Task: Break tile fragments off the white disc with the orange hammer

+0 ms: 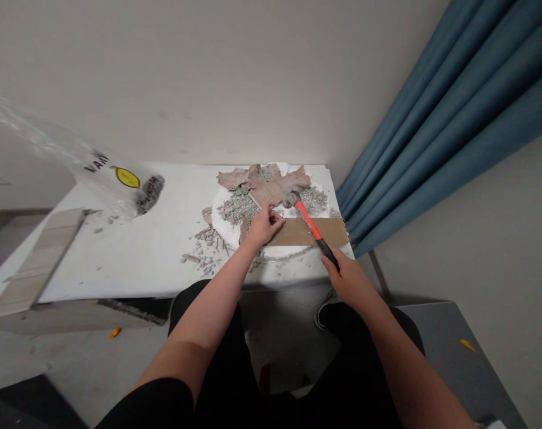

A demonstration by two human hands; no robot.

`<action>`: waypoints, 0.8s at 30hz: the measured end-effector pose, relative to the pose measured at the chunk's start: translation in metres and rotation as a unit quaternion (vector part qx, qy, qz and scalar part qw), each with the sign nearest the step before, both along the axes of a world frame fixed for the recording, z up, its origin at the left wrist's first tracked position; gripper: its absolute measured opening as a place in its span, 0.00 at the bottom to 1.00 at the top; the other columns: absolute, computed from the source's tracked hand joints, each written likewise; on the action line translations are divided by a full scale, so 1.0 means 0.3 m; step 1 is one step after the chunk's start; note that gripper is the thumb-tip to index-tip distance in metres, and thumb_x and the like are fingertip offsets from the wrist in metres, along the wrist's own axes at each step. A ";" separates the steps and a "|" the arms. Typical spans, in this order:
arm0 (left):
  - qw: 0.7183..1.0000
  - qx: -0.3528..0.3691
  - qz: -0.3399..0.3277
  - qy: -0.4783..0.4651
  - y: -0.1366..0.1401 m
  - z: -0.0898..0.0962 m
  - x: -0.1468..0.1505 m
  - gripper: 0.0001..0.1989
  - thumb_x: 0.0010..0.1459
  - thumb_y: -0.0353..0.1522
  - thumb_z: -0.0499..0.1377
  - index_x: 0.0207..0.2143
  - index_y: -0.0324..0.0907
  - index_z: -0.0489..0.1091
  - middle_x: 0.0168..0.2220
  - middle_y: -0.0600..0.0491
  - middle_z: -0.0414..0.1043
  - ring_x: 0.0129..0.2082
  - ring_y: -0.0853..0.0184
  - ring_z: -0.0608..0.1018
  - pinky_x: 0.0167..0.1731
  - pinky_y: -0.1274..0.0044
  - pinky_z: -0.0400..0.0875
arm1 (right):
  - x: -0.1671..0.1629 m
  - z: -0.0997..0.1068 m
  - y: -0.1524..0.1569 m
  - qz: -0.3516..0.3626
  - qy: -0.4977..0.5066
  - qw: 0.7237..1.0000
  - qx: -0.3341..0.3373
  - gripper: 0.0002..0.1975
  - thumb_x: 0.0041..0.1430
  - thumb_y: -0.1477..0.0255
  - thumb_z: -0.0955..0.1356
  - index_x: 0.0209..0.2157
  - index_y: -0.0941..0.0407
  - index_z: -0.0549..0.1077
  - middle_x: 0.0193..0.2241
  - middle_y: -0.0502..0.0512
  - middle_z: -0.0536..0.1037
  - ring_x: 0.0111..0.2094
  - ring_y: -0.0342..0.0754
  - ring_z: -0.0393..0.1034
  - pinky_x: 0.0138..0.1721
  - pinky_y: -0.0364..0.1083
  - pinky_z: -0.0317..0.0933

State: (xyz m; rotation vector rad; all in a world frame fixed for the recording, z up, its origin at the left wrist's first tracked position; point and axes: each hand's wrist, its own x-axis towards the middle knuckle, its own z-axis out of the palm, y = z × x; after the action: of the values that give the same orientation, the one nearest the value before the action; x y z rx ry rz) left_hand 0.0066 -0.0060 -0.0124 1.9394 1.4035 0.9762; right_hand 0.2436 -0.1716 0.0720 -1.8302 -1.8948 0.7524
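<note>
My right hand is wrapped round the black grip of a hammer with an orange-red shaft. The hammer's grey head is over the far edge of a flat brown board, near torn brownish sheet pieces. On the board's left part rests my left hand, its fingers pinched together at what looks like a thin dark nail. Grey rubble lies on a round white plate beneath and behind the board.
The white table carries loose crumbs left of the plate. A clear plastic bag with dark contents stands at the left, near a wood-patterned strip. A wall is behind; a blue curtain hangs at the right. A grey surface lies lower right.
</note>
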 end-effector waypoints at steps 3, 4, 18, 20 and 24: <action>1.000 -0.004 -0.004 -0.003 -0.001 0.001 0.002 0.23 0.57 0.35 0.62 0.53 0.43 0.61 0.34 0.55 0.78 0.33 0.67 0.78 0.40 0.74 0.70 | 0.001 0.010 -0.007 0.000 -0.029 0.999 -0.013 0.22 0.71 0.64 0.60 0.62 0.55 0.68 0.45 0.62 0.82 0.45 0.61 0.77 0.42 0.49 0.65; 1.000 -0.003 -0.006 -0.005 -0.001 0.000 0.003 0.23 0.56 0.35 0.62 0.53 0.43 0.61 0.33 0.55 0.78 0.33 0.67 0.78 0.40 0.74 0.70 | 0.000 0.014 -0.009 -0.008 -0.033 0.999 -0.009 0.23 0.72 0.63 0.60 0.63 0.55 0.68 0.45 0.63 0.82 0.45 0.61 0.77 0.42 0.49 0.65; 1.000 0.013 -0.009 -0.001 0.005 -0.019 -0.003 0.23 0.56 0.34 0.61 0.53 0.43 0.60 0.29 0.59 0.73 0.29 0.69 0.75 0.34 0.76 0.66 | -0.033 0.028 -0.016 0.012 -0.054 0.998 -0.042 0.22 0.72 0.65 0.59 0.63 0.55 0.68 0.43 0.62 0.82 0.43 0.60 0.77 0.42 0.50 0.65; 1.000 0.011 -0.012 -0.001 0.007 -0.022 -0.004 0.23 0.56 0.34 0.61 0.53 0.43 0.61 0.29 0.59 0.73 0.29 0.69 0.74 0.34 0.76 0.66 | -0.038 0.027 -0.019 0.012 -0.053 0.998 -0.040 0.23 0.72 0.64 0.58 0.63 0.55 0.67 0.43 0.62 0.82 0.44 0.60 0.77 0.43 0.50 0.65; 1.000 0.013 -0.013 -0.001 0.008 -0.024 -0.004 0.24 0.56 0.33 0.61 0.54 0.43 0.61 0.28 0.59 0.73 0.29 0.69 0.74 0.34 0.76 0.66 | -0.048 0.025 -0.020 0.008 -0.059 0.997 -0.044 0.24 0.72 0.64 0.58 0.64 0.56 0.66 0.43 0.63 0.82 0.44 0.61 0.77 0.44 0.51 0.65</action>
State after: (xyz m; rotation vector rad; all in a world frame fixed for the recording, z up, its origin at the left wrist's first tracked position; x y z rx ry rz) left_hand 0.0054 -0.0035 -0.0197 1.9699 1.3665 0.9889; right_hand 0.2293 -0.1777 0.0796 -1.9542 -1.9820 0.7579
